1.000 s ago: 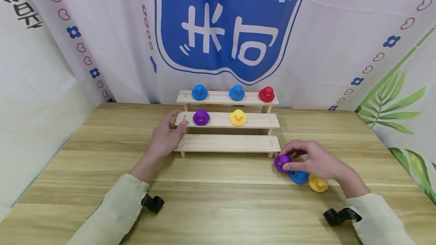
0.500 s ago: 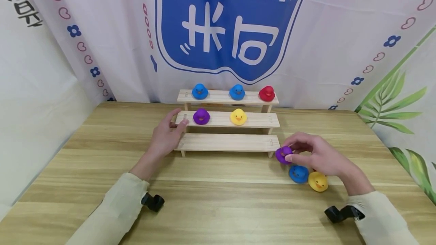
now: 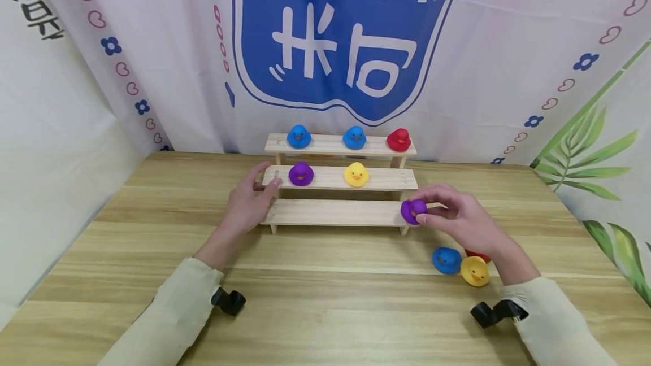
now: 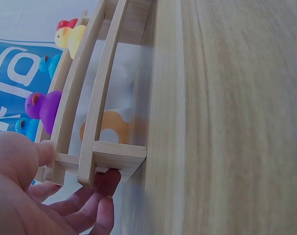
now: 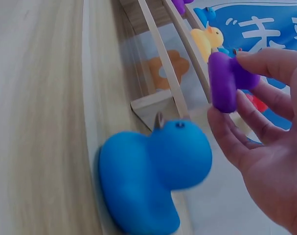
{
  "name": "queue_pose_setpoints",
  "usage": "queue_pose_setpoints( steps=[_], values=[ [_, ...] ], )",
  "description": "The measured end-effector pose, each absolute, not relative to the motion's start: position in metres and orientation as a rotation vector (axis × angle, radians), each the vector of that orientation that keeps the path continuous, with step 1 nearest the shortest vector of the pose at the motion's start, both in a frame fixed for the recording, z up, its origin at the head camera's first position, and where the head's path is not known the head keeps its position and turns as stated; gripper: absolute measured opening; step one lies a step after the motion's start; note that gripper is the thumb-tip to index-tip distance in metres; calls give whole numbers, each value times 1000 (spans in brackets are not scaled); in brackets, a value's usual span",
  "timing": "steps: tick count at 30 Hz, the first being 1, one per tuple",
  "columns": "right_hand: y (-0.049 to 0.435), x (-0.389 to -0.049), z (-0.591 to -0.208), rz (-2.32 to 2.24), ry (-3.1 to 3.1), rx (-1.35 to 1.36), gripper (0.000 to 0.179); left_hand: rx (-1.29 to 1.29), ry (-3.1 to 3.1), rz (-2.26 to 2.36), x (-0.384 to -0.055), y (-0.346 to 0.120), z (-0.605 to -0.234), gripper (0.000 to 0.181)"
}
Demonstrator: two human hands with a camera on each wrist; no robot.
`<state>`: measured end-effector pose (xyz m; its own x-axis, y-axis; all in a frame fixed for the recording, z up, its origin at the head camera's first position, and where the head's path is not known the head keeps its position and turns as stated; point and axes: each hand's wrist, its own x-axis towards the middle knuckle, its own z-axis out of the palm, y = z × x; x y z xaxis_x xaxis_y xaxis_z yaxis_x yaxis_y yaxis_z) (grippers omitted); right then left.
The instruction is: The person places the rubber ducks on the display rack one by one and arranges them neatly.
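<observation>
A three-tier wooden shelf (image 3: pixel 335 213) stands on the table. My left hand (image 3: pixel 249 199) grips its left end, thumb on the middle tier and fingers at the side support, as the left wrist view shows. My right hand (image 3: pixel 460 216) pinches a purple rubber duck (image 3: pixel 414 211) between thumb and fingers at the right end of the lowest tier. In the right wrist view that purple duck (image 5: pixel 223 83) is tilted; whether it touches the board I cannot tell. On the middle tier sit another purple duck (image 3: pixel 301 174) and a yellow duck (image 3: pixel 356 174).
Two blue ducks (image 3: pixel 299 136) and a red duck (image 3: pixel 399 140) line the top tier. Below my right hand, a blue duck (image 3: pixel 447 260), a yellow duck (image 3: pixel 475 271) and a partly hidden red duck (image 3: pixel 478 255) lie on the table. A printed curtain (image 3: pixel 198 100) hangs behind.
My right hand has lifted the purple duck off the table, up and left to the lowest tier's right end. A red duck on the table has come into view. My left hand stays put.
</observation>
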<state>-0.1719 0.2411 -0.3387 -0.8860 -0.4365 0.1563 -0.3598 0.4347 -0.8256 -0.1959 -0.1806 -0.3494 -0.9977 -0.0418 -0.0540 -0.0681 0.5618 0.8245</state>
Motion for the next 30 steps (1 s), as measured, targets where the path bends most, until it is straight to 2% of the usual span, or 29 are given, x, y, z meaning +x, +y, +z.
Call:
queue_pose_setpoints(
  steps=[10, 30],
  values=[
    [228, -186, -331, -1536, 2660, -784, 32, -95, 2751, 1461, -198, -180, -351, 68],
    [213, -216, -333, -1358, 2803, -659, 37, -111, 2737, 1465, -197, -180, -351, 67]
  ],
)
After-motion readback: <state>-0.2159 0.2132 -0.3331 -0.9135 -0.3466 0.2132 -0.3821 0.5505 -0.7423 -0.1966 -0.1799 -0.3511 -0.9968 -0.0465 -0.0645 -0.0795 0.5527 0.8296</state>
